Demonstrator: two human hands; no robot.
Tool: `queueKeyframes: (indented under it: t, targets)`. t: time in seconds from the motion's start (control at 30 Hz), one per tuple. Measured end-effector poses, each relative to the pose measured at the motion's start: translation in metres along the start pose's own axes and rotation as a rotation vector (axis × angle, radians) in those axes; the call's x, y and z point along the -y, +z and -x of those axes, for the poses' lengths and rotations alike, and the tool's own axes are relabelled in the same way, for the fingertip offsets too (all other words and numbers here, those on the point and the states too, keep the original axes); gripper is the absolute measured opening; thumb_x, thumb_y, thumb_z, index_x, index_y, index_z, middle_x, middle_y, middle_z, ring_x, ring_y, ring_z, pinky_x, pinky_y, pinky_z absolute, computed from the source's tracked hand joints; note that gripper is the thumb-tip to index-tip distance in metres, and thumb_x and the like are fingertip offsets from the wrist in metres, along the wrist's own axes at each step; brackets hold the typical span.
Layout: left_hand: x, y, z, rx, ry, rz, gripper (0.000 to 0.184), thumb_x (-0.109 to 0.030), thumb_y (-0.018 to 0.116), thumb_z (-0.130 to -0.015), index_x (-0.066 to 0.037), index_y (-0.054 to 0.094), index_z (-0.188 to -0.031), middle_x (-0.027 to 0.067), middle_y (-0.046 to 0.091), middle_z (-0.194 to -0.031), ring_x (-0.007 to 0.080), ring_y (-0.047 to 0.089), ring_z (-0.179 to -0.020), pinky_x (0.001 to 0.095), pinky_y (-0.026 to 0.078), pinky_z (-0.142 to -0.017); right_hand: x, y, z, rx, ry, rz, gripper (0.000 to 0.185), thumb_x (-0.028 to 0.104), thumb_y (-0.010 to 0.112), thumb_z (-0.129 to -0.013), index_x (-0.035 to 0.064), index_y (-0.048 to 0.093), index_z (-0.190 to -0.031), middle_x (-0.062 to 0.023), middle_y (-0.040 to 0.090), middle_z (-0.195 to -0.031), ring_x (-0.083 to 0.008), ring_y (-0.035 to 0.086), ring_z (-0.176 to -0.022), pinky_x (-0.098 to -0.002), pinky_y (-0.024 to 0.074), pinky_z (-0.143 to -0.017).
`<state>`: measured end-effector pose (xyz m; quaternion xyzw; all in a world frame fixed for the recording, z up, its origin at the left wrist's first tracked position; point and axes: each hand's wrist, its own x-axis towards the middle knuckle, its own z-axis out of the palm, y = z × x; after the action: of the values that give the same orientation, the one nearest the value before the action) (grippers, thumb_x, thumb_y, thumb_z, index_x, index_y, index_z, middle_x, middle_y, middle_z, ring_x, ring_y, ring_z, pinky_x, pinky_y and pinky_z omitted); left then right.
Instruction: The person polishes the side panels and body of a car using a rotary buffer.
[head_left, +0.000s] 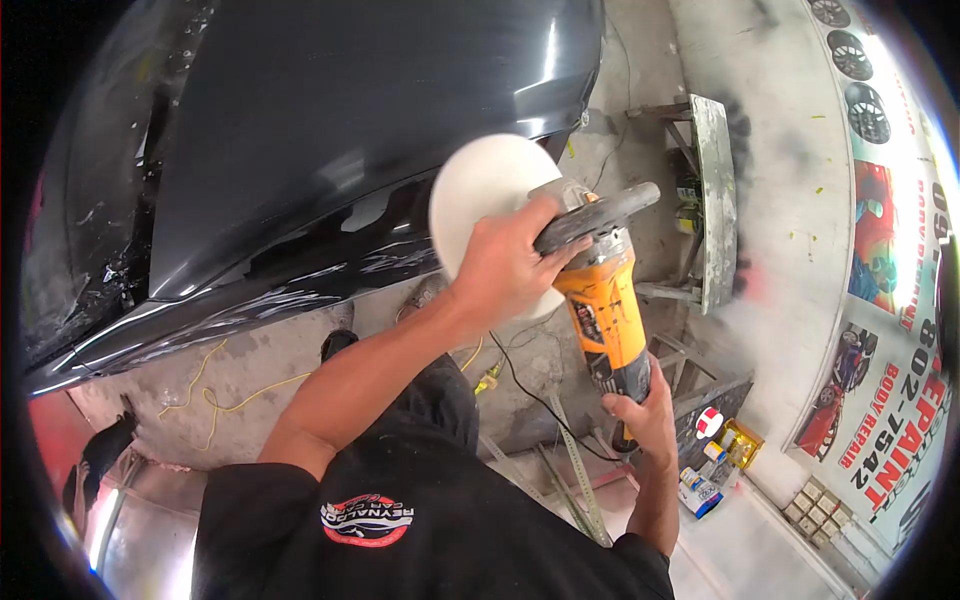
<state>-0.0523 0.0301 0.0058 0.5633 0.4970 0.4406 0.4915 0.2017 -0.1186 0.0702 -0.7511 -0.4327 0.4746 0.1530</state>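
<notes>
Orange-and-black rotary polisher (605, 315) just off centre, toward 3 o'clock; its body slants from the head down toward 5 o'clock. White polishing pad (485, 215) sits at its head end, toward 12 o'clock, face turned toward the car. Pad contact with the paint: cannot tell.

Left hand (505, 255): closed round the near end of the dark side handle (600, 215); the handle's far end points to 2 o'clock. Right hand (645, 410): gripping the dark rear section of the polisher, at 4 o'clock. Black power cord (530, 390) curves below the tool, near the right hand.

Glossy black car body (370, 90) spans 9 to 12 o'clock, with bright reflections along its lower edge. Yellow cord (235, 408) lies on the concrete floor (290, 350) at 8 o'clock. Wooden stand (715, 205): 2 o'clock. Yellow crate (752, 442): 4 o'clock, with containers beside it. Printed body-repair banner (880, 420): outer edge, 2 to 4 o'clock. Black shirt (450, 520) with round emblem: 6 o'clock.
</notes>
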Motion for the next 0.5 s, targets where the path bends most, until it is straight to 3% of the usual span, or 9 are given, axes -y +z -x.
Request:
queueKeyframes:
  t: [0.17,0.2,0.3,0.43,0.5]
  targets:
    - [0.023,0.051,-0.044,0.032,0.034,0.029,0.03,-0.024,0.078,-0.088,0.0,0.065,-0.101,0.0171,0.066,-0.076,0.0208,0.062,-0.062,0.035,0.049,-0.06,-0.011,-0.029,-0.033,-0.044,0.036,0.027,0.067,0.016,0.076,-0.071,-0.0018,0.053,-0.131,-0.0063,0.066,-0.101,-0.0137,0.061,-0.086,-0.0288,0.0505,-0.079]
    - [0.033,0.062,-0.052,0.036,0.046,0.033,0.03,-0.024,0.078,-0.087,0.0,0.065,-0.101,0.0175,0.067,-0.077,0.0224,0.063,-0.062,0.0354,0.05,-0.06,-0.01,-0.028,-0.038,-0.065,0.026,-0.013,0.062,0.014,0.074,-0.073,-0.0012,0.054,-0.129,-0.0042,0.065,-0.094,-0.0111,0.059,-0.076,-0.0272,0.0496,-0.068]
    - [0.038,0.072,-0.063,0.072,0.061,0.028,0.031,-0.025,0.078,-0.087,0.0,0.065,-0.103,0.0186,0.068,-0.079,0.027,0.064,-0.062,0.0366,0.05,-0.06,-0.022,-0.028,-0.048,-0.072,0.055,-0.055,0.06,0.015,0.074,-0.073,-0.0011,0.054,-0.128,-0.0028,0.064,-0.091,-0.0102,0.057,-0.071,-0.0267,0.0482,-0.064]
    - [0.033,0.063,-0.044,0.021,0.114,0.051,0.031,-0.025,0.078,-0.087,-0.001,0.065,-0.1,0.0182,0.068,-0.078,0.0314,0.063,-0.061,0.0369,0.05,-0.06,-0.027,-0.016,-0.031,-0.08,0.014,-0.082,0.06,0.019,0.075,-0.074,-0.0008,0.054,-0.127,-0.0021,0.064,-0.09,-0.0099,0.057,-0.069,-0.0263,0.0475,-0.063]
    - [0.026,0.043,-0.021,0.031,0.089,0.005,0.028,-0.024,0.079,-0.086,-0.003,0.065,-0.097,0.0171,0.067,-0.076,0.0273,0.065,-0.062,0.0356,0.05,-0.059,-0.023,-0.01,-0.012,-0.042,0.057,-0.039,0.067,0.02,0.076,-0.072,-0.0019,0.052,-0.131,-0.0058,0.065,-0.1,-0.0148,0.06,-0.084,-0.0298,0.0498,-0.077]
